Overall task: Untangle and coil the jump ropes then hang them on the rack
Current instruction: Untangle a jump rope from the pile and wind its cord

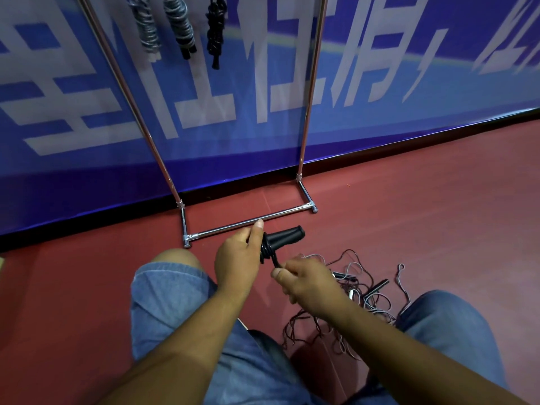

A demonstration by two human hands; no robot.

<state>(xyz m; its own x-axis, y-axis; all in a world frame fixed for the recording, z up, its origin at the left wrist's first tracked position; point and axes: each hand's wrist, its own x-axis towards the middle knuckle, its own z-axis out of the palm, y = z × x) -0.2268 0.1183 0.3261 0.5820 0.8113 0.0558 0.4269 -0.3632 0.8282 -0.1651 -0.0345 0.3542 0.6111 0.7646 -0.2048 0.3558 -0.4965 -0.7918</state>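
My left hand grips a black jump-rope handle that has black cord wound round its near end; the handle points to the right. My right hand pinches the black cord just below that winding. A tangle of thin ropes with small handles lies on the red floor under and right of my right hand. Three coiled ropes hang from the metal rack at the top left of the view.
The rack's chrome base bar and two uprights stand just beyond my hands, against a blue banner wall. My knees in blue denim flank the tangle. Red floor stretches to the right.
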